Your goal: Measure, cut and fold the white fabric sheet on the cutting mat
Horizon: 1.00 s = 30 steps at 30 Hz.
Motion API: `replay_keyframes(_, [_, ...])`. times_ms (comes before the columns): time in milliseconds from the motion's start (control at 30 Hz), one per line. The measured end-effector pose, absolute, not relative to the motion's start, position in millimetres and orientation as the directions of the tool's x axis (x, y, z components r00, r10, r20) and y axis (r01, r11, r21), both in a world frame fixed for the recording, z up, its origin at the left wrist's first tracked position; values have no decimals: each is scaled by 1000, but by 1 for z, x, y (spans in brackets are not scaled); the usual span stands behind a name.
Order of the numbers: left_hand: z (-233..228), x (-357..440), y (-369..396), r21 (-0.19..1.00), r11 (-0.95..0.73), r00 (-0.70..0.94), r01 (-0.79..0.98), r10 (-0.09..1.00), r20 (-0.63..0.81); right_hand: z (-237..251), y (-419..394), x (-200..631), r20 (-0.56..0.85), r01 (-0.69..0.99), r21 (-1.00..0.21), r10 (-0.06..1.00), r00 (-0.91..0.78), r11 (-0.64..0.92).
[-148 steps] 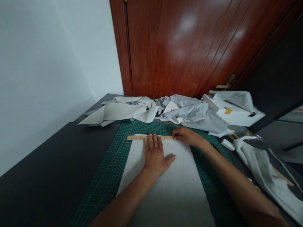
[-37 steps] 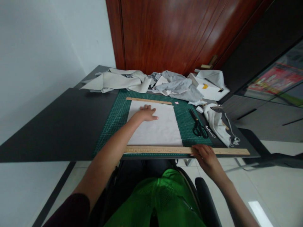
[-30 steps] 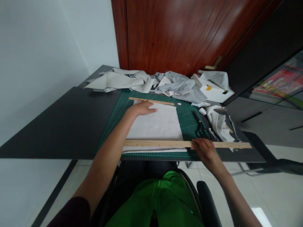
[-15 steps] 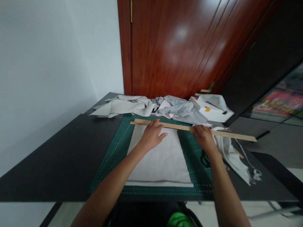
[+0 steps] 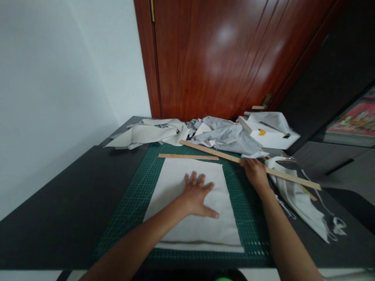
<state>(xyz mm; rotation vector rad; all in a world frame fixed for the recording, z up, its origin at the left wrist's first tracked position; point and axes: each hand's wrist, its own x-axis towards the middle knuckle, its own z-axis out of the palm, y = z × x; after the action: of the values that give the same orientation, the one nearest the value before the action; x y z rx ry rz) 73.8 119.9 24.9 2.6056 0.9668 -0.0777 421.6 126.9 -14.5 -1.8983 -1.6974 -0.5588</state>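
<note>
Now has drawn the left hand (image 5: 199,197) back from the short wooden ruler (image 5: 188,157) onto the white fabric panel (image 5: 199,231), fingers spread wide and gripping nothing, in the middle of the green cutting mat (image 5: 137,187). Has also swung the long wooden ruler (image 5: 216,152) askew, clear of the panel: left end at the mat's far edge, right end well past the mat's right side, over a pale cloth strip (image 5: 301,203). Pinched near mid-length in the right hand (image 5: 255,171); cannot tell whether raised or resting on the dark surface (image 5: 73,203). Leaves only the short wooden ruler along the panel's far edge, within the mat, and seemingly just the left hand for steadying the panel.
</note>
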Motion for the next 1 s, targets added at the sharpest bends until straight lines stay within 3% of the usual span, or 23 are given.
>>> replay_keyframes(233, [45, 72, 104, 410, -782, 883, 469, 402, -242, -17, 124, 436, 556, 986, -138, 816, 156, -95])
replay_keyframes(367, [47, 71, 111, 420, -794, 898, 440, 381, -219, -18, 126, 436, 535, 984, -159, 830, 158, -85])
replay_keyframes(500, [41, 68, 129, 333, -784, 848, 523, 518, -113, -17, 127, 428, 550, 981, -180, 819, 163, -74])
replay_keyframes(633, [37, 62, 146, 260, -757, 800, 599, 581, -150, -11, 127, 407, 591, 981, -191, 795, 137, -27])
replay_keyframes(800, [40, 62, 151, 199, -651, 681, 732, 708, -188, 4, 125, 353, 659, 880, -386, 750, 53, 277])
replay_keyframes(1000, [42, 56, 159, 118, -401, 418, 909, 881, -222, 8, 104, 278, 484, 799, -444, 859, -168, 406])
